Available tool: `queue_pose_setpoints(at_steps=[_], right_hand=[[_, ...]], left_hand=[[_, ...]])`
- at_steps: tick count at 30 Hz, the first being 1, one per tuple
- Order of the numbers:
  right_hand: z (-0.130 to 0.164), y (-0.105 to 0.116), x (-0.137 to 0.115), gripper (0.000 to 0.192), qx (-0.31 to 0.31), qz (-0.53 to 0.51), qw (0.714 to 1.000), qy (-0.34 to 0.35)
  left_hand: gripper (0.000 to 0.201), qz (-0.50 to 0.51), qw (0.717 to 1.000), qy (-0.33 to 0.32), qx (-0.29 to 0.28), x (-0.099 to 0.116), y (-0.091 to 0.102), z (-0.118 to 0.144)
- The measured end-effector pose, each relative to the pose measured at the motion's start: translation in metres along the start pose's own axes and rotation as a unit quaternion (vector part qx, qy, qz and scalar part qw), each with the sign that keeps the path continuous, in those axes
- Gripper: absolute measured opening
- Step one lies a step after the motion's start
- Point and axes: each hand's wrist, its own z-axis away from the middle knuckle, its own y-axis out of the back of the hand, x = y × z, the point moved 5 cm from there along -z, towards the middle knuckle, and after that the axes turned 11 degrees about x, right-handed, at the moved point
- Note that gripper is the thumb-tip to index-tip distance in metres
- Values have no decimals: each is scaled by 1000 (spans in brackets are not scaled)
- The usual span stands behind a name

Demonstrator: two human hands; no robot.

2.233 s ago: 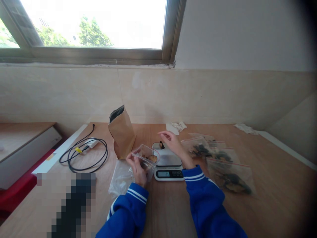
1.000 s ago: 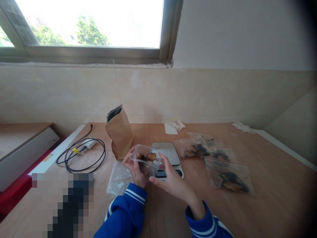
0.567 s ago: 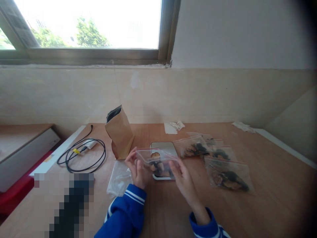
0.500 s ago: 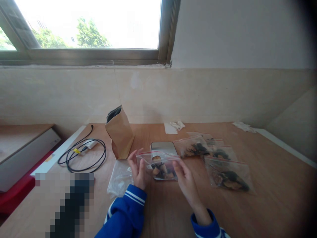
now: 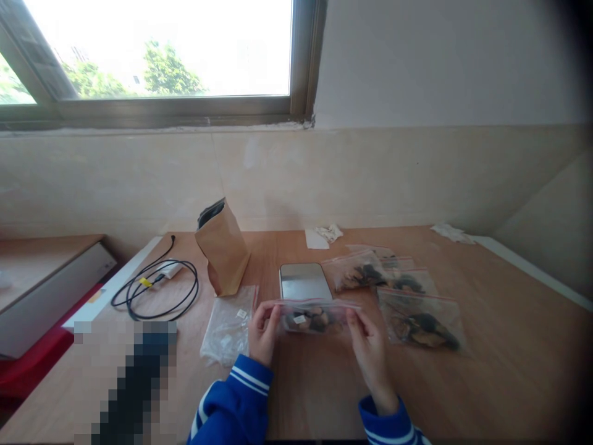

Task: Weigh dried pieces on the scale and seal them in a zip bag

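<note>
Between my hands is a clear zip bag (image 5: 319, 320) with a red seal line and dark and tan dried pieces inside. My left hand (image 5: 264, 330) pinches its left upper corner. At the right upper corner, the thumb and fingers of my right hand (image 5: 368, 340) are closed on the plastic. The bag is held in front of a flat silver-topped scale (image 5: 304, 281) and covers its near edge. To the left of my left hand lie flat clear zip bags (image 5: 228, 330) with a small white label.
Several filled zip bags (image 5: 421, 324) overlap on the right of the table. A brown paper bag (image 5: 225, 253) stands open behind. A black cable (image 5: 155, 287) is coiled at left, near a pixelated dark object (image 5: 134, 383). Crumpled tissue (image 5: 330, 233) lies by the wall.
Both hands have come lower and nearer with the bag, the right one moving outward. The left fingers have closed on the corner, and more of the scale shows.
</note>
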Motion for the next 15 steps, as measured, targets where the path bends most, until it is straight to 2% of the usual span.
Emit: queue_pose_setpoints(at_steps=[5, 8, 10, 15], right_hand=[[8, -8, -13, 42, -78, 23, 996, 27], [16, -16, -15, 44, -122, 28, 992, 34], [18, -16, -11, 43, -118, 15, 993, 18], [10, 2, 9, 43, 0, 21, 999, -45]], left_hand=[[21, -93, 985, -110, -94, 15, -7, 9], [21, -108, 979, -134, -112, 19, -11, 13], [21, -90, 986, -116, -85, 17, -9, 12], [20, -17, 999, -38, 19, 3, 3, 5]])
